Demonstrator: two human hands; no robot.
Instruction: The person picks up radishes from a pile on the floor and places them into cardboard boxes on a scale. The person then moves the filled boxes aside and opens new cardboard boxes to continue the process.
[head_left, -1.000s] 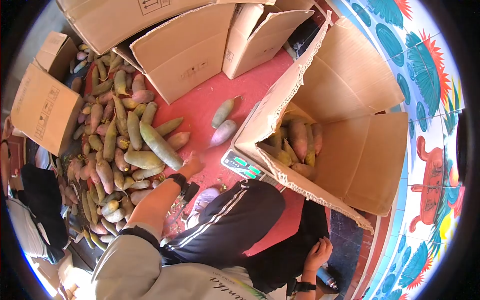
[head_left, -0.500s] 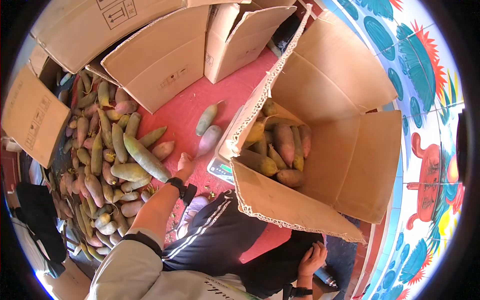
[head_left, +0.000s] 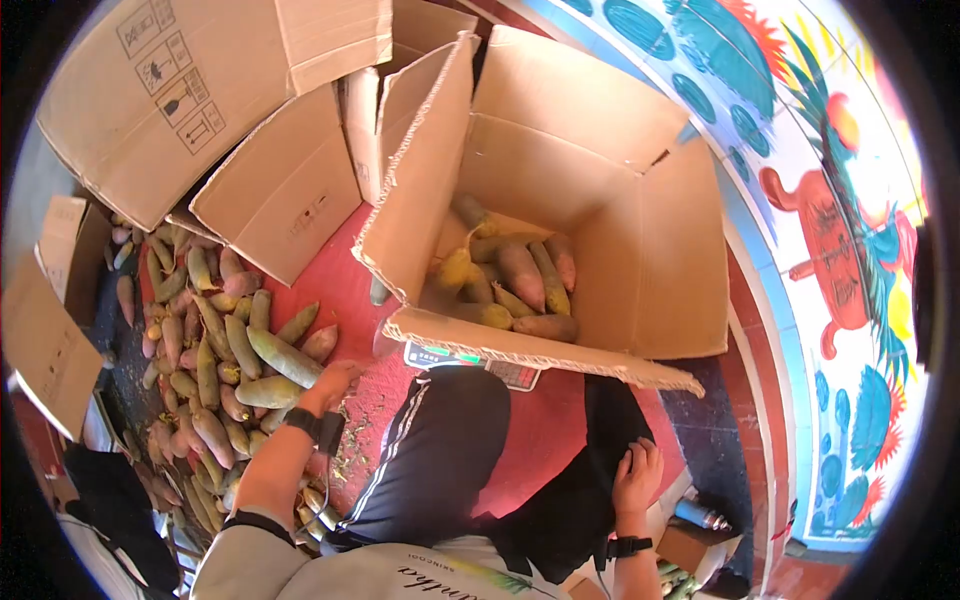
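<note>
My left hand (head_left: 335,384) is over the red floor, right at the near end of a long green radish (head_left: 282,357) at the edge of the pile. Its fingers are loosely bent and partly hidden, with nothing visible in them. My right hand (head_left: 638,474) lies on my black-trousered leg, fingers spread over the cloth and holding nothing. In front of me a large open cardboard box (head_left: 640,270) stands on a scale (head_left: 515,375) with a lit green display. Several pink and green radishes (head_left: 520,277) lie at the bottom of the box.
A heap of radishes (head_left: 205,345) covers the floor at left. More cardboard boxes (head_left: 290,185) stand behind it. A painted tile wall (head_left: 830,250) runs along the right. By my right hand is a blue bottle (head_left: 702,514).
The view has swung, so the box appears farther left. My left hand has drawn back toward the pile's edge. The two loose radishes beside the box are now mostly hidden. My right hand stays on my leg.
</note>
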